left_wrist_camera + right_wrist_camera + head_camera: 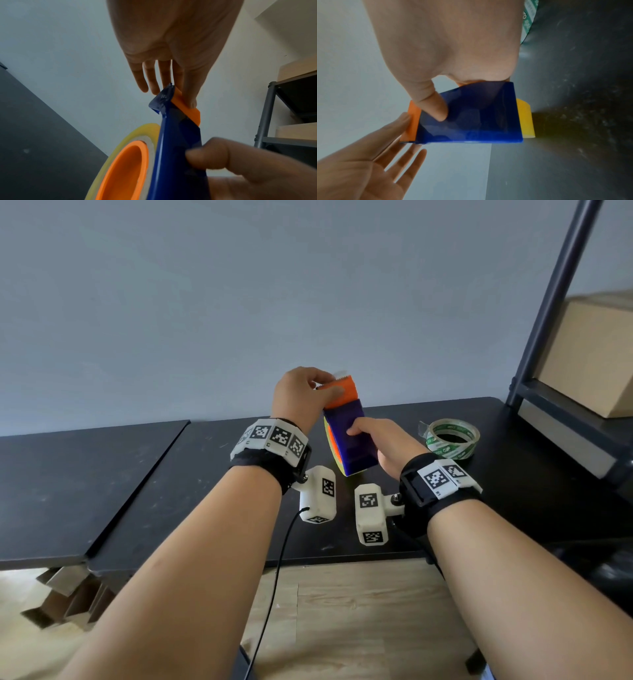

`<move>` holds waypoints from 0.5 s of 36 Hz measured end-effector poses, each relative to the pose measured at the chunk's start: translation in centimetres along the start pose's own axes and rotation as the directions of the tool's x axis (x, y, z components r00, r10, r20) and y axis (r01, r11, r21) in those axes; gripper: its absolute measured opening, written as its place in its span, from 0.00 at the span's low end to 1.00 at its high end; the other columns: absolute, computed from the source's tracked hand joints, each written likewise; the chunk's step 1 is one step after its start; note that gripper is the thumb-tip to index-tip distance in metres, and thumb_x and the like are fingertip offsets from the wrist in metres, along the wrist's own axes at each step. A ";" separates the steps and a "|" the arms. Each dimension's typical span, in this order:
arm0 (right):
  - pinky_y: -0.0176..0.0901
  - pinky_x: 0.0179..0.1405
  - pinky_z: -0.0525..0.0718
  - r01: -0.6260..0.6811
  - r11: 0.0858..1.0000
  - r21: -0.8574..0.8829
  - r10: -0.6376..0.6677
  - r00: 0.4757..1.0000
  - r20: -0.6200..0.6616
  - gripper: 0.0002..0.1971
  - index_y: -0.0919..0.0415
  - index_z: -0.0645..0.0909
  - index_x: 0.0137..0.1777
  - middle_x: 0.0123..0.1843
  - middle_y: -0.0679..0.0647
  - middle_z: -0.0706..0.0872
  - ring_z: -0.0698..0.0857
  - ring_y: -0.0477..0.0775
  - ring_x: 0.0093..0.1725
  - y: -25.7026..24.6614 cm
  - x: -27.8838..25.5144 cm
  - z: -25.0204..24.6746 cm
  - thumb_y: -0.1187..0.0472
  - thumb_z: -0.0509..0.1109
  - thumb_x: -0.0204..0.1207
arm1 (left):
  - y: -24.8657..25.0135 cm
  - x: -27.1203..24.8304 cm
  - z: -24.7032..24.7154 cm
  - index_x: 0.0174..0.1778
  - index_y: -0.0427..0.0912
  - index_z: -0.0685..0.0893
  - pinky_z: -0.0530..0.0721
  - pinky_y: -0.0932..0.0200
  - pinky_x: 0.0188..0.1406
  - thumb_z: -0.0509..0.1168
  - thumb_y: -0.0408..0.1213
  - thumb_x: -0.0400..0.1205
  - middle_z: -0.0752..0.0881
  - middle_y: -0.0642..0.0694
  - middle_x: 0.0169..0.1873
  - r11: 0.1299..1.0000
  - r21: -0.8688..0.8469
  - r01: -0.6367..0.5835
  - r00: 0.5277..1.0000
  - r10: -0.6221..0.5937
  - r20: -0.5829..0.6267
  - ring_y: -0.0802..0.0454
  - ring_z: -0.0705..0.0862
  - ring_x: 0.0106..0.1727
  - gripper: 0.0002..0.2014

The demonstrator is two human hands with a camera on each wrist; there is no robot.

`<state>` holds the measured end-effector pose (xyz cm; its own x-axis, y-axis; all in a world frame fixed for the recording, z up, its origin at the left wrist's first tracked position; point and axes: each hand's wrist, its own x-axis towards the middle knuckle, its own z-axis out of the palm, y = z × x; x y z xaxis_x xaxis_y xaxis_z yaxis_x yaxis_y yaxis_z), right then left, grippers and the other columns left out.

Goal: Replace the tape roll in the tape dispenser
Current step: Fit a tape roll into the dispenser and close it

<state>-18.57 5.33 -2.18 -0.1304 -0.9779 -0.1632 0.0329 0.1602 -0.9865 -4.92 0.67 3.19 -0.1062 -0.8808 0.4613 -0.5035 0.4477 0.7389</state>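
A blue tape dispenser (346,440) with an orange flap (339,397) at its tip is held tilted above the black table (205,491). A yellowish tape roll (120,148) sits on its orange hub (123,169). My left hand (325,388) pinches the tip, thumb on the orange flap (188,112) and fingers behind it. My right hand (370,436) grips the blue body (471,121), thumb on its flat face and fingers hidden behind. A second roll (452,440), clear with green print, lies flat on the table to the right.
A dark metal shelf (548,337) with a cardboard box (589,354) stands at the right edge of the table. Another black tabletop (68,491) adjoins on the left. Folded cardboard (68,594) lies on the wooden floor below.
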 end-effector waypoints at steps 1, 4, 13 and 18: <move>0.59 0.70 0.80 0.006 1.000 0.006 -0.006 1.000 0.016 0.13 0.64 0.85 0.52 0.56 0.67 0.90 0.86 0.66 0.55 0.1 -0.1 0.0 0.62 0.72 0.68 | 0.0 0.1 -0.1 0.47 0.46 0.90 0.78 0.65 0.41 0.74 0.43 0.74 0.87 0.51 0.43 1.000 -0.007 0.018 1.000 -0.019 -0.017 0.54 0.83 0.46 0.09; 0.59 0.69 0.82 0.017 1.000 0.007 -0.017 0.999 0.035 0.21 0.65 0.86 0.60 0.57 0.65 0.91 0.89 0.63 0.56 0.2 -0.2 0.1 0.57 0.76 0.68 | 0.1 0.6 -0.5 0.44 0.44 0.92 0.77 0.63 0.39 0.71 0.45 0.77 0.89 0.48 0.40 0.999 -0.011 0.035 0.997 -0.036 -0.063 0.52 0.84 0.42 0.09; 0.48 0.48 0.85 0.158 0.984 -0.087 -0.159 0.987 -0.007 0.16 0.66 0.88 0.52 0.47 0.60 0.93 0.89 0.57 0.43 0.9 -0.7 0.2 0.53 0.77 0.73 | -0.1 1.2 -0.8 0.44 0.37 0.91 0.77 0.59 0.41 0.68 0.40 0.80 0.89 0.43 0.45 0.997 0.029 0.073 0.986 -0.067 -0.150 0.51 0.82 0.41 0.11; 0.40 0.40 0.82 0.185 0.981 -0.064 -0.189 0.980 -0.063 0.17 0.69 0.88 0.53 0.43 0.57 0.91 0.86 0.54 0.40 1.0 -0.8 0.4 0.54 0.76 0.74 | -0.3 1.3 -0.7 0.43 0.35 0.90 0.73 0.62 0.41 0.68 0.39 0.80 0.88 0.44 0.46 0.996 -0.019 0.091 0.976 -0.093 -0.198 0.51 0.81 0.43 0.11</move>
<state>-18.01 6.19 -3.01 -0.1965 -0.9802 0.0257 -0.0554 -0.0151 -0.9984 -4.35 -0.50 3.93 0.1127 -0.8709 0.4783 -0.4945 0.3684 0.7873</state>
